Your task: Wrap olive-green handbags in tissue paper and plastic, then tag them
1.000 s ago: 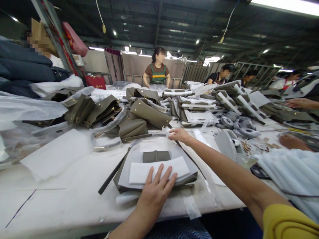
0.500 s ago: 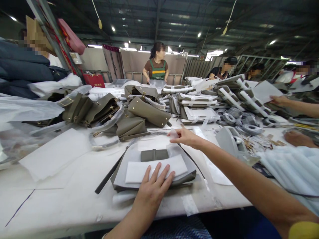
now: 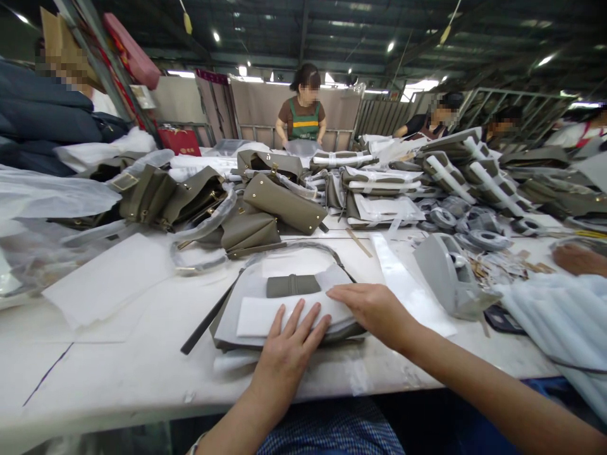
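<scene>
An olive handbag (image 3: 348, 332) lies on the table in front of me, covered with thin white paper. Its buckle tab (image 3: 294, 285) shows through in the middle. Across the lower part of the bag rests a white foam strip (image 3: 256, 317). My left hand (image 3: 291, 354) lies on that strip with its fingers spread. On the bag's right side, my right hand (image 3: 379, 309) is laid with its fingers stretched out close together, touching the right end of the foam. A dark strap (image 3: 203, 328) sticks out to the left, and the wrapped handle (image 3: 303, 246) arches behind.
More olive bags (image 3: 284, 205) are heaped behind, beside white paper sheets (image 3: 109, 278). To the right are a grey tape dispenser (image 3: 439, 272), wrapped rolls (image 3: 484, 224) and stacked foam (image 3: 554, 316). A co-worker (image 3: 303, 114) stands across the table; another person's hand (image 3: 576, 259) is at right.
My right hand has come down from the bag's top edge, where it pinched thin white paper, to the right side of the foam. My left hand has stayed in place.
</scene>
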The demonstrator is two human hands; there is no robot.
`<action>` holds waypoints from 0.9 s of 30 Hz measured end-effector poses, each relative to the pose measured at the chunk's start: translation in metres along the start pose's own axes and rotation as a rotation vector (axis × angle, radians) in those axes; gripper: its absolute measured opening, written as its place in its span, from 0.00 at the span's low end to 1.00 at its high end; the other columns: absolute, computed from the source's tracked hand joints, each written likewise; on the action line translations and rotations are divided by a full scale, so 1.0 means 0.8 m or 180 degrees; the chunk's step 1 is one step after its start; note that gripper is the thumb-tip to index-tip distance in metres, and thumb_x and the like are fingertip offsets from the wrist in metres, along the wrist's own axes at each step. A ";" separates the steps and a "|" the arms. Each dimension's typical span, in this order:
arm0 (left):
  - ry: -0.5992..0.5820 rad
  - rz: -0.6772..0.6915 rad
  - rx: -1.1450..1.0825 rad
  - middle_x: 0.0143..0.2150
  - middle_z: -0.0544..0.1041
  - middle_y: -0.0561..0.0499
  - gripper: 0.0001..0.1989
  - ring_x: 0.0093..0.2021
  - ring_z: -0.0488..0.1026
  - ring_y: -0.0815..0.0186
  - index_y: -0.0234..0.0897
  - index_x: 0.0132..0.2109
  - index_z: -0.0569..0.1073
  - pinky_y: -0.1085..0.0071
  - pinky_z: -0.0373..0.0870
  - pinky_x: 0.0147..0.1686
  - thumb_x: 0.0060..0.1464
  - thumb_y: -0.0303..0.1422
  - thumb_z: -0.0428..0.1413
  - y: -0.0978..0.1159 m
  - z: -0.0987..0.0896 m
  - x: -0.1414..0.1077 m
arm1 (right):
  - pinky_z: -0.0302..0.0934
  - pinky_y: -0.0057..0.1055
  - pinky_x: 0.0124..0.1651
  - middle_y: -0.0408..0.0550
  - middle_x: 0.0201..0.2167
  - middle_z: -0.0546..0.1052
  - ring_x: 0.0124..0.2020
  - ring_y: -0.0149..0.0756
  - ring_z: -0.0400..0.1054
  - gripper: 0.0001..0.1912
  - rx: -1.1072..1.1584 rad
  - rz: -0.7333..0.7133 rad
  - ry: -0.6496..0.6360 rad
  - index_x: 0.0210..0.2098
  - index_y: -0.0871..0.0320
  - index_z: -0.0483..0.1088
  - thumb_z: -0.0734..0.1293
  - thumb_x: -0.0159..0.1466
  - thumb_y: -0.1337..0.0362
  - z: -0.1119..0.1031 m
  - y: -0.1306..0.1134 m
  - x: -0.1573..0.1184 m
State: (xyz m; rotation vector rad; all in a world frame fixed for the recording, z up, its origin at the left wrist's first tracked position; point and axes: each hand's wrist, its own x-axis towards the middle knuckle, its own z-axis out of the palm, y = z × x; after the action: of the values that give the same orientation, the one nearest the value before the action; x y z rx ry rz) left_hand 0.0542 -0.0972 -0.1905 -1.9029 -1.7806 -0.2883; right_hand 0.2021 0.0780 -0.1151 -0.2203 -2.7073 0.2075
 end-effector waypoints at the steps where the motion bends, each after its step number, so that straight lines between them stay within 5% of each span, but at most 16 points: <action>1: -0.0017 -0.0036 -0.0025 0.69 0.63 0.56 0.24 0.67 0.61 0.54 0.46 0.68 0.60 0.49 0.63 0.60 0.69 0.29 0.39 0.001 0.000 0.000 | 0.73 0.33 0.49 0.50 0.44 0.82 0.43 0.39 0.78 0.19 -0.0116 -0.0094 0.0075 0.48 0.57 0.77 0.62 0.63 0.77 0.005 -0.005 -0.009; 7: -0.0219 -0.0252 -0.0301 0.70 0.60 0.58 0.23 0.69 0.58 0.57 0.41 0.67 0.62 0.50 0.60 0.63 0.68 0.27 0.39 0.006 -0.006 0.003 | 0.69 0.47 0.59 0.55 0.51 0.79 0.53 0.45 0.74 0.18 -0.0470 -0.0450 0.0357 0.52 0.61 0.74 0.61 0.67 0.75 0.027 -0.025 -0.044; 18: -0.0379 -0.0415 -0.0458 0.66 0.68 0.55 0.27 0.65 0.65 0.53 0.55 0.68 0.59 0.46 0.64 0.60 0.65 0.27 0.47 0.012 -0.013 0.015 | 0.69 0.44 0.59 0.54 0.47 0.81 0.51 0.42 0.75 0.11 -0.0151 -0.0589 0.0636 0.49 0.62 0.73 0.63 0.69 0.69 0.023 -0.052 -0.073; 22: -0.0301 -0.0342 -0.0402 0.66 0.69 0.54 0.27 0.65 0.64 0.54 0.55 0.68 0.58 0.47 0.63 0.61 0.66 0.28 0.47 0.011 -0.011 0.011 | 0.71 0.34 0.54 0.49 0.38 0.83 0.40 0.35 0.78 0.10 0.0207 -0.0341 0.0431 0.47 0.56 0.75 0.62 0.70 0.67 0.004 -0.031 -0.047; 27: -0.0233 -0.0154 -0.0262 0.69 0.62 0.54 0.24 0.68 0.60 0.56 0.50 0.69 0.57 0.49 0.59 0.63 0.69 0.33 0.41 0.009 -0.011 0.010 | 0.64 0.44 0.60 0.57 0.54 0.77 0.58 0.45 0.69 0.17 0.0035 -0.0167 -0.0311 0.56 0.61 0.71 0.63 0.69 0.65 0.015 0.021 0.018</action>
State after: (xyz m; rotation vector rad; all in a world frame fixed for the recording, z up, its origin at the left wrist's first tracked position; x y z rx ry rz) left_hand 0.0641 -0.0946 -0.1807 -1.9519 -1.8920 -0.3174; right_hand 0.1861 0.0955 -0.1235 -0.1390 -2.8043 0.2231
